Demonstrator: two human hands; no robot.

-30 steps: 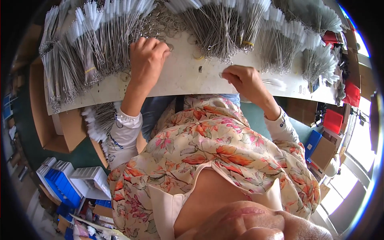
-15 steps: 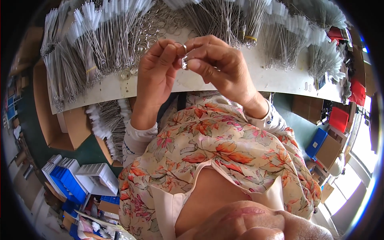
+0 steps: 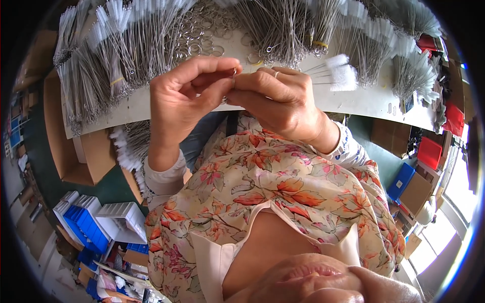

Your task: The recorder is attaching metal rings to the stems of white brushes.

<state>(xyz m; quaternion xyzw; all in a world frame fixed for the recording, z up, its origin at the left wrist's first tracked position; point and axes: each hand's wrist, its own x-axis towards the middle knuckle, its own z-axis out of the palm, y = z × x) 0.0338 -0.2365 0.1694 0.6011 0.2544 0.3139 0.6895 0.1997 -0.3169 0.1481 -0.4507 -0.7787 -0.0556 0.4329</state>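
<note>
My left hand [image 3: 184, 96] pinches a small metal split ring [image 3: 234, 77], mostly covered by the fingertips. Against it press the fingers of my right hand [image 3: 283, 101], closed on a few thin wire-handled brushes. Their white bristle heads [image 3: 342, 74] stick out to the right, behind that hand. The handle ends are hidden at the fingertips, so I cannot tell whether they are on the ring. Both hands are raised over the near edge of the white table [image 3: 366, 105].
Bundles of wire brushes [image 3: 113, 50] cover the table's left; more brush bundles [image 3: 278, 30] lie at the far middle and right. Loose split rings [image 3: 204, 35] are heaped between them. Below the left edge stands an open cardboard box [image 3: 96, 156], with blue and white bins [image 3: 86, 227] nearer.
My right hand now has brushes whose white heads show beyond it; none showed in it before. My left hand has shifted left and slightly nearer, still pinching the ring.
</note>
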